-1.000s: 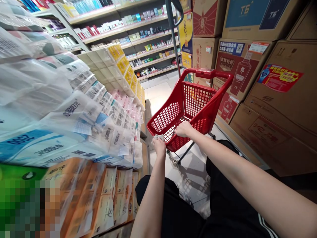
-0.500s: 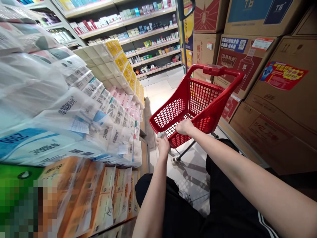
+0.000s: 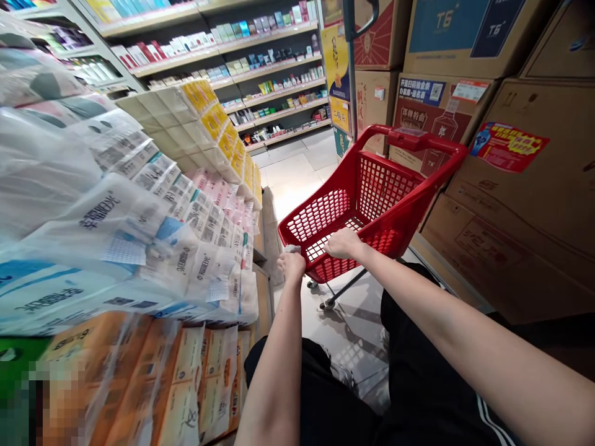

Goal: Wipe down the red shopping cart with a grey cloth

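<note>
A red plastic shopping cart [image 3: 320, 207] with a lattice basket stands in front of me, its handle turned away toward the boxes. My right hand [image 3: 343, 243] is closed over the basket's near rim. At the near left corner of the basket is my left hand [image 3: 292, 265], fingers curled around a small pale, crumpled piece [image 3: 292, 249] that looks like cloth or tissue. Whether the left hand also touches the rim cannot be made out. Bare lattice shows on the visible basket floor.
Stacked tissue packs [image 3: 199, 266] crowd the left side, with orange packs [image 3: 134, 365] below. Cardboard boxes [image 3: 506, 204] are piled on the right. Shelves of small goods [image 3: 260, 68] cross the back. Pale floor tiles [image 3: 297, 167] run between, beside a dark upright post [image 3: 349, 80].
The boxes and tissue packs have slid left in view, while the cart's handle has shifted slightly right. Both hands sit a little farther left, still at the basket's near end.
</note>
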`<action>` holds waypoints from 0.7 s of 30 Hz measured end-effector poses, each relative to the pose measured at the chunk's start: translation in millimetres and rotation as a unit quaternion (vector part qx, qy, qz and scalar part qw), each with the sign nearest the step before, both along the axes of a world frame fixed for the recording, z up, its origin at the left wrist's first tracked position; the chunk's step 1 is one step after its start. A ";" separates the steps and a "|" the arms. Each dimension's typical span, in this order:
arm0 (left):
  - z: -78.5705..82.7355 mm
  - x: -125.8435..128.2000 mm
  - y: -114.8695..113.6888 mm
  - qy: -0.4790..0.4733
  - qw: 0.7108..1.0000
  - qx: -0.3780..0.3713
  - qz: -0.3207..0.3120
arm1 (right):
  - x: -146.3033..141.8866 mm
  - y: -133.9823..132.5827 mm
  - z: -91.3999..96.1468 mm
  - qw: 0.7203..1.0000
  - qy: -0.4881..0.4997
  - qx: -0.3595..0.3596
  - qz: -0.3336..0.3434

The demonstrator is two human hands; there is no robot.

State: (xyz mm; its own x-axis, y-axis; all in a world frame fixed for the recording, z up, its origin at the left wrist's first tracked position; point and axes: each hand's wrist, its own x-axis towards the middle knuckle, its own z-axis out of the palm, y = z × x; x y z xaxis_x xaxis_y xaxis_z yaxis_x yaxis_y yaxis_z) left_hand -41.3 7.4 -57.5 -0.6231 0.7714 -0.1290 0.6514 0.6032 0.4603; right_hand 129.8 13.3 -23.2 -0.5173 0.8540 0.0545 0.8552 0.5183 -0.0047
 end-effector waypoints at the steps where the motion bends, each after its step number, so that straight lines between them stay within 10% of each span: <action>1: -1.1 -0.1 -3.3 -0.001 1.000 -0.002 -0.008 | -0.7 -0.9 -0.1 1.000 0.002 -0.006 -0.007; 21: -4.0 5.0 -29.7 0.011 0.999 0.024 0.031 | -17.8 -5.1 -4.5 1.000 0.011 -0.020 -0.008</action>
